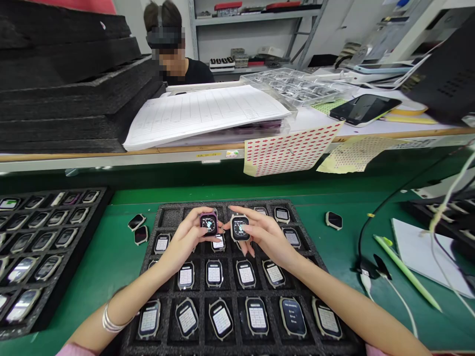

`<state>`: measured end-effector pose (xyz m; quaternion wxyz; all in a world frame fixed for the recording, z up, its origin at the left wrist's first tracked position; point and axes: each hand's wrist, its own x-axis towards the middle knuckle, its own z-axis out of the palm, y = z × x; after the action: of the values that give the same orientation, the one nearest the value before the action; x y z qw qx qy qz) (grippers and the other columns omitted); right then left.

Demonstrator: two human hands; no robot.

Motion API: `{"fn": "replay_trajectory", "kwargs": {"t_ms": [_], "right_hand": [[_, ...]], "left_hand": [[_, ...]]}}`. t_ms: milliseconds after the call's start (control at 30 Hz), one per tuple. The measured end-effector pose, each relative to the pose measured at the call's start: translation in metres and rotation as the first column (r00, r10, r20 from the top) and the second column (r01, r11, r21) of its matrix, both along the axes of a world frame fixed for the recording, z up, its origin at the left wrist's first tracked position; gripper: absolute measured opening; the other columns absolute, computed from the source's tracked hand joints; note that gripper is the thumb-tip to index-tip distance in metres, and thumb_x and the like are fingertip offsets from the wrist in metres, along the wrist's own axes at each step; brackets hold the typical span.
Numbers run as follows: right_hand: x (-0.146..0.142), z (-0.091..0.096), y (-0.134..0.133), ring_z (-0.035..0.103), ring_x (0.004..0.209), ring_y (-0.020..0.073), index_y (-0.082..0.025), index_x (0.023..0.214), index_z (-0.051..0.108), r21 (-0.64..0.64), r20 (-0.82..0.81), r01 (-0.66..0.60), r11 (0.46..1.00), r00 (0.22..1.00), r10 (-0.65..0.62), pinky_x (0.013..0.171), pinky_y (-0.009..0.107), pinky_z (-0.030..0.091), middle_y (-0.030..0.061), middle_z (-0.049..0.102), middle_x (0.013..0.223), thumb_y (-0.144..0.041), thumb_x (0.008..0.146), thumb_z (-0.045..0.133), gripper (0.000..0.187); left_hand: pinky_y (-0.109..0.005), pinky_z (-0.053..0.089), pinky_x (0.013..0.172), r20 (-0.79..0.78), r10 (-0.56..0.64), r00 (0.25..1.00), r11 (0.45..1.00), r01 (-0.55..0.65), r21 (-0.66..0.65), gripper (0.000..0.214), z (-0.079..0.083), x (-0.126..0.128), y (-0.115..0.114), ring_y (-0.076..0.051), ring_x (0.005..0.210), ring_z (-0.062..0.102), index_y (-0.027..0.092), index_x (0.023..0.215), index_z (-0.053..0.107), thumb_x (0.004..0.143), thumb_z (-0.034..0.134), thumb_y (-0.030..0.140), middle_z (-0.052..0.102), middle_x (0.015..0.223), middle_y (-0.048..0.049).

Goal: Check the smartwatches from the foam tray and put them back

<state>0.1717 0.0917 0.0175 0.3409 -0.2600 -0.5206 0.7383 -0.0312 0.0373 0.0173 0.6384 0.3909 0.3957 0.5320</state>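
My left hand point(191, 232) grips a smartwatch case with a dark purple frame point(208, 224), its screen lit with a watch face. Just to the right, my right hand point(260, 230) has its fingers closed round a silver smartwatch case point(240, 228), also showing a lit face, its thumb over the screen. Both watches have no straps and are held upright, a little apart. Below my hands lies a black foam tray point(200, 316) with square compartments. Most visible compartments hold strapless watches, many with lit white screens, such as one watch point(214, 273) in the middle.
A second foam tray point(48, 301) of watches lies at left. Two loose watches point(139, 228) and another watch point(334, 220) rest on the green mat. Cables point(365, 282), a green pen point(406, 272) and paper point(426, 252) lie right. A shelf edge point(178, 151) crosses ahead; a person point(193, 71) sits behind.
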Motion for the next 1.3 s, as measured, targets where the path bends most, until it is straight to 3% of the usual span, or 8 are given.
{"fn": "replay_trajectory", "kwargs": {"t_ms": [500, 733, 833, 900, 967, 1033, 1133, 1300], "right_hand": [[0.001, -0.001, -0.001, 0.061, 0.048, 0.0093, -0.016, 0.128, 0.051, 0.13, 0.057, 0.001, 0.992, 0.998, -0.009, 0.038, 0.016, 0.044, 0.0096, 0.068, 0.098, -0.022, 0.087, 0.063, 0.044], [0.008, 0.001, 0.007, 0.063, 0.07, 0.0129, -0.021, 0.139, 0.034, 0.175, 0.121, -0.187, 0.967, 0.978, 0.168, 0.054, 0.021, 0.053, 0.0115, 0.061, 0.117, -0.015, 0.076, 0.07, 0.073], [0.009, -0.004, 0.017, 0.065, 0.069, 0.0146, -0.021, 0.137, 0.033, 0.248, 0.285, -0.238, 0.939, 0.944, 0.164, 0.057, 0.025, 0.055, 0.008, 0.064, 0.104, -0.017, 0.081, 0.064, 0.064], [0.009, -0.01, 0.027, 0.065, 0.069, 0.0162, -0.019, 0.133, 0.035, 0.442, 0.469, -0.266, 0.857, 0.883, 0.032, 0.059, 0.027, 0.055, 0.0044, 0.065, 0.091, -0.018, 0.084, 0.059, 0.054], [0.009, -0.016, 0.038, 0.065, 0.079, 0.0198, -0.017, 0.127, 0.04, 0.646, 0.585, -0.318, 0.694, 0.79, -0.183, 0.069, 0.032, 0.055, 0.0054, 0.064, 0.091, -0.019, 0.084, 0.06, 0.047], [0.007, -0.021, 0.049, 0.059, 0.095, 0.0253, -0.016, 0.12, 0.047, 0.747, 0.605, -0.367, 0.554, 0.722, -0.337, 0.082, 0.041, 0.05, 0.0095, 0.062, 0.103, -0.02, 0.08, 0.064, 0.043], [0.006, -0.027, 0.061, 0.052, 0.103, 0.031, -0.015, 0.114, 0.055, 0.775, 0.613, -0.419, 0.473, 0.681, -0.401, 0.089, 0.048, 0.042, 0.0123, 0.058, 0.108, -0.023, 0.078, 0.067, 0.04], [0.001, -0.025, 0.069, 0.049, 0.104, 0.0308, -0.015, 0.124, 0.054, 0.769, 0.639, -0.512, 0.384, 0.641, -0.425, 0.087, 0.045, 0.04, 0.0138, 0.055, 0.114, -0.026, 0.077, 0.07, 0.05]], "left_hand": [[-0.04, 0.054, 0.082, -0.086, -0.037, 0.996, 0.997, 0.043, 0.067, 0.036, -0.001, -0.001, 0.0, -0.026, 0.107, 0.058, 0.02, 0.118, 0.047, 0.083, 0.048, 0.012, 0.063, 0.11, -0.0089], [-0.035, 0.054, 0.083, -0.079, 0.058, 0.995, 0.992, -0.049, 0.115, 0.035, 0.006, -0.009, 0.003, -0.023, 0.104, 0.06, 0.019, 0.117, 0.048, 0.083, 0.051, 0.012, 0.064, 0.109, -0.0085], [-0.035, 0.055, 0.081, -0.06, 0.05, 0.997, 0.989, -0.042, 0.14, 0.033, 0.01, -0.011, 0.002, -0.023, 0.102, 0.062, 0.019, 0.117, 0.048, 0.084, 0.053, 0.014, 0.064, 0.107, -0.0086], [-0.036, 0.056, 0.079, -0.058, 0.037, 0.998, 0.987, -0.027, 0.16, 0.03, 0.013, -0.011, 0.001, -0.023, 0.1, 0.062, 0.019, 0.116, 0.049, 0.087, 0.054, 0.017, 0.064, 0.105, -0.0085], [-0.036, 0.057, 0.077, -0.076, 0.037, 0.996, 0.983, -0.023, 0.181, 0.027, 0.015, -0.01, -0.001, -0.022, 0.097, 0.063, 0.019, 0.115, 0.049, 0.088, 0.054, 0.021, 0.065, 0.103, -0.0087], [-0.034, 0.058, 0.074, -0.103, 0.048, 0.994, 0.98, -0.027, 0.195, 0.026, 0.016, -0.008, -0.002, -0.022, 0.094, 0.064, 0.018, 0.113, 0.049, 0.089, 0.056, 0.024, 0.065, 0.1, -0.0089], [-0.032, 0.058, 0.07, -0.127, 0.064, 0.99, 0.979, -0.037, 0.2, 0.027, 0.017, -0.007, -0.002, -0.021, 0.09, 0.064, 0.017, 0.111, 0.05, 0.087, 0.06, 0.026, 0.065, 0.097, -0.0082], [-0.031, 0.058, 0.07, -0.124, 0.064, 0.99, 0.981, -0.039, 0.192, 0.028, 0.019, -0.007, -0.002, -0.02, 0.089, 0.065, 0.017, 0.109, 0.05, 0.085, 0.062, 0.028, 0.065, 0.095, -0.0076]]}}
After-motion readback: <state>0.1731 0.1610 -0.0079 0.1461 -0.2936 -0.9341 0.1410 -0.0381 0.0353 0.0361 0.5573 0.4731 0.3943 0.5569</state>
